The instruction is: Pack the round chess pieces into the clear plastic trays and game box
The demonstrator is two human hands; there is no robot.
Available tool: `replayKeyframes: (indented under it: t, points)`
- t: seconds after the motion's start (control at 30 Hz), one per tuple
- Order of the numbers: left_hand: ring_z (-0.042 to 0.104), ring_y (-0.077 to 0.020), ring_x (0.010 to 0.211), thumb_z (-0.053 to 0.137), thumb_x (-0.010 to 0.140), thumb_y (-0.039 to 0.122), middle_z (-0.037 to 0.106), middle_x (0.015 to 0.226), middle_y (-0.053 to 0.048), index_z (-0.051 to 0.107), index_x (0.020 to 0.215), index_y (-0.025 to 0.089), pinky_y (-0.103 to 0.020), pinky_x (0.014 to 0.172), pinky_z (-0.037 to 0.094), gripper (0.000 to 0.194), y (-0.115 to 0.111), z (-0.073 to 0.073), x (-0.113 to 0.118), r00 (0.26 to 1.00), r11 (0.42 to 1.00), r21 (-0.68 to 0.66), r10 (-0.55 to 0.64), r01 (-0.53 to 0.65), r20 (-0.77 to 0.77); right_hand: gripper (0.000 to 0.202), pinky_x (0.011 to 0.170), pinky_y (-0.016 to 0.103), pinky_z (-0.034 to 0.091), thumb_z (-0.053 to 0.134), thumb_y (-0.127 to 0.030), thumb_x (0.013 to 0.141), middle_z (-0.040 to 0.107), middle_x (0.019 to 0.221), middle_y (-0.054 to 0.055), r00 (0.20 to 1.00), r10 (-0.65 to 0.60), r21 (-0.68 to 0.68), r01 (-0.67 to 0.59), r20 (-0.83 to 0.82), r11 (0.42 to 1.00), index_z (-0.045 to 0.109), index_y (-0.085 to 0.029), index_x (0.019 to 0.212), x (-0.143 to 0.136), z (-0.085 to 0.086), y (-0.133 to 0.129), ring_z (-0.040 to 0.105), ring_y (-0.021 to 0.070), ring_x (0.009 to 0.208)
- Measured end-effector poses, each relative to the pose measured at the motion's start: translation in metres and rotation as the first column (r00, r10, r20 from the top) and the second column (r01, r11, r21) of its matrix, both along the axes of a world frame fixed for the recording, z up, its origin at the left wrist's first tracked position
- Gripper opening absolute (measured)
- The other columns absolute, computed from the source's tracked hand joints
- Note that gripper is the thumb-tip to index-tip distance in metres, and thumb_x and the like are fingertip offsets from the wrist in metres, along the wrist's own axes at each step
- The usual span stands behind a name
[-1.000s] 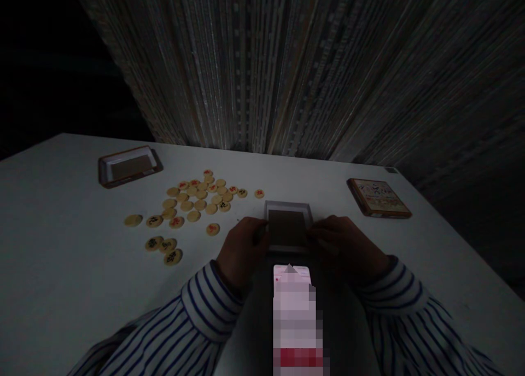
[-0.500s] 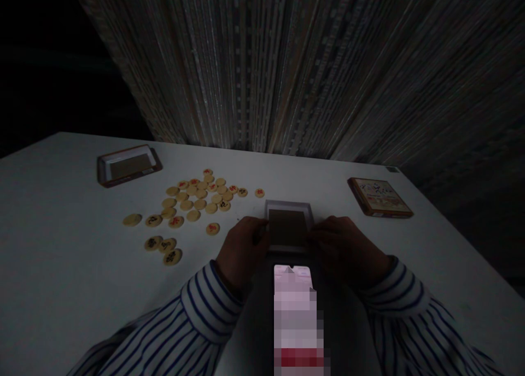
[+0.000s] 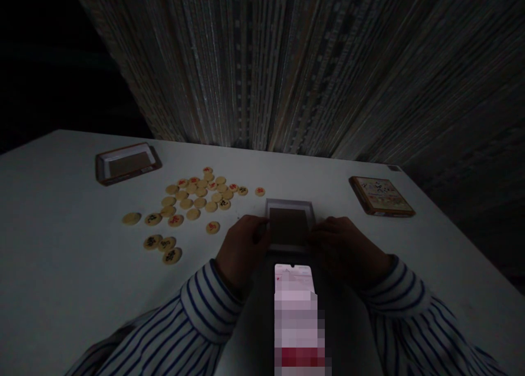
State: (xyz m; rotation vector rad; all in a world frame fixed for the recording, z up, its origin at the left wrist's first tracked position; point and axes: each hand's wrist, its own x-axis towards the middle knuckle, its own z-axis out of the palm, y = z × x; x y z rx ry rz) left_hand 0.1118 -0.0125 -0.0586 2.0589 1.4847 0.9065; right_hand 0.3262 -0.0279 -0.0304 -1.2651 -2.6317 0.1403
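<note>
A shallow, open box tray with pale walls and a brown bottom lies in front of me on the table. Its left side is gripped by my left hand, fingers curled at the wall. My right hand holds the opposite side, with its fingertips in deep shadow. Left of the tray spread several round wooden Chinese chess pieces, some with red or black characters and others blank side up. Just below the tray sits a lit smartphone, its screen mostly pixelated.
On the white table, another open box half stands at the far left. A closed, printed box lies at the right, near a small flat item at the corner. A striped curtain hangs behind the table.
Both hands stay on the tray's sides, and the pieces keep their places. Only a very slight shift of the whole view shows.
</note>
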Motion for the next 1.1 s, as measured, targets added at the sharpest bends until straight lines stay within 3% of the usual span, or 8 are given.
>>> replayKeyframes:
  t: [1.1]
  points:
    - [0.061, -0.0166, 0.076, 0.054, 0.074, 0.018, 0.065, 0.082, -0.004, 0.062, 0.092, 0.017, -0.030, 0.068, 0.049, 0.021, 0.0003, -0.0005, -0.0009, 1.000, 1.000, 0.001, -0.009, 0.009, 0.002, 0.027, 0.067, 0.036, 0.039, 0.049, -0.019, 0.072, 0.065, 0.089, 0.007, 1.000, 0.016, -0.028, -0.016, -0.012, 0.999, 0.065, -0.021, 0.095, 0.0073, -0.0030, 0.0023, 0.055, 0.0191, 0.077]
